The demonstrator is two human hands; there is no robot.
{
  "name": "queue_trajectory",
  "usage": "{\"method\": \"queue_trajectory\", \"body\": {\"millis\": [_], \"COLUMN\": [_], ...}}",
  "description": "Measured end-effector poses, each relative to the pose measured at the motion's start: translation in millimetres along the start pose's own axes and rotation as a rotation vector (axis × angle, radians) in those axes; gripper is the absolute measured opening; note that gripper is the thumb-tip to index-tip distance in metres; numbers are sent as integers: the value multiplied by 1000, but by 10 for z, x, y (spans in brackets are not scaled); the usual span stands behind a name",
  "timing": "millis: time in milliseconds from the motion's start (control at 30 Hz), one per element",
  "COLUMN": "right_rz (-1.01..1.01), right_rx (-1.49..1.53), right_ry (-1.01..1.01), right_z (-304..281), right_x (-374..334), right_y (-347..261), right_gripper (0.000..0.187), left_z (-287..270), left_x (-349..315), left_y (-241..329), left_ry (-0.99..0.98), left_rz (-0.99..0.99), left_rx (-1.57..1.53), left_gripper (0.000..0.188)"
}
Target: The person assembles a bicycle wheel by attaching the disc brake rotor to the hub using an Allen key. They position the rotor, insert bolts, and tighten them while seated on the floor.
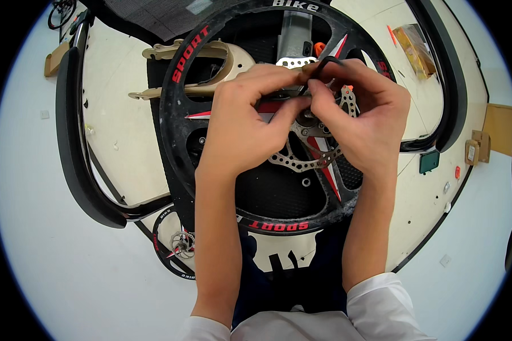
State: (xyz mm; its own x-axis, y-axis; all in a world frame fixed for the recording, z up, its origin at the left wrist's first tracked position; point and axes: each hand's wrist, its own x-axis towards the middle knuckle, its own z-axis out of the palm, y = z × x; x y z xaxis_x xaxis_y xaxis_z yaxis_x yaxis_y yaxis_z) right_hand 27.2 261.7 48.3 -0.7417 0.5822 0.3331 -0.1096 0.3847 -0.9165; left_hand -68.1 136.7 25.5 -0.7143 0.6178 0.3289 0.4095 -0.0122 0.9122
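Above the hub of a black spoked bicycle wheel [179, 131], my two hands meet with thumbs and fingertips drawn together. My right hand [372, 122] pinches a thin black bent piece [326, 63] that curves up over the fingers; whether it is a cable or a bent tool does not show. My left hand [239, 122] is closed in a pinch right beside it, and what lies between its fingertips is hidden. Under the hands, a metal disc brake rotor [294, 164] with many holes sits at the wheel's centre. Red and white accents mark the spokes.
A beige forked frame part [242, 61] and a grey bar [296, 34] lie beyond the wheel. Black padded armrests [68, 142] flank both sides. A smaller wheel [159, 241] rests at lower left. Boxes [477, 149] and a green case [429, 162] lie at right.
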Motion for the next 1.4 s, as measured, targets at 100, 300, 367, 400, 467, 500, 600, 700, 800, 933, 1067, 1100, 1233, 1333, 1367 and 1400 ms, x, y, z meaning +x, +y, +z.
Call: {"method": "queue_trajectory", "body": {"millis": [100,300,367,400,467,500,600,700,800,933,1067,1100,1233,1333,1367,1400], "right_rz": [-84,-28,-19,-14,27,26,30,55,63,78,101,76,-113,-126,-70,-14], "right_rx": [-28,-6,-48,-67,-34,-24,-42,-72,-92,-104,-115,-110,-106,-54,-64,-74], "right_ry": [-50,-7,0,2,-15,-28,-108,-169,-176,-189,-234,-255,-364,-270,-251,-231], "right_z": [-46,19,-23,-44,-85,-110,-137,-126,-115,-108,-122,-152,-252,-179,-169,-164], "right_x": [25,7,4,7,19,24,0,-19,-25,-22,-31,-32,5,-11,-15,-24], "right_y": [35,-22,-79,-117,-185,-201,-207,-219,-207,-219,-264,-248,-156,-119,-133,-158], "right_gripper": [16,18,18,18,19,19,17,15,14,12,13,14,19,22,22,23], "left_z": [-71,-50,-37,-49,-68,-84,-183,-244,-246,-245,-253,-238,-204,-175,-160,-151], "left_x": [-2,2,16,15,16,16,-8,-32,-30,-35,-39,-45,-78,-101,-101,-96], "left_y": [-29,67,117,123,135,141,127,103,99,116,97,94,39,-11,-21,-3], "left_ry": [-99,-46,-46,-46,-47,-68,-147,-225,-230,-234,-257,-243,-269,-228,-195,-178], "left_rz": [-30,-194,-204,-172,-106,-97,-84,-98,-121,-142,-150,-141,-88,-78,-84,-111], "left_rx": [-5,-30,-50,-69,-109,-97,-55,-25,-12,12,38,3,-62,-62,-64,-53], "left_gripper": [19,18,19,19,19,18,18,17,16,16,17,17,17,17,17,18]}}
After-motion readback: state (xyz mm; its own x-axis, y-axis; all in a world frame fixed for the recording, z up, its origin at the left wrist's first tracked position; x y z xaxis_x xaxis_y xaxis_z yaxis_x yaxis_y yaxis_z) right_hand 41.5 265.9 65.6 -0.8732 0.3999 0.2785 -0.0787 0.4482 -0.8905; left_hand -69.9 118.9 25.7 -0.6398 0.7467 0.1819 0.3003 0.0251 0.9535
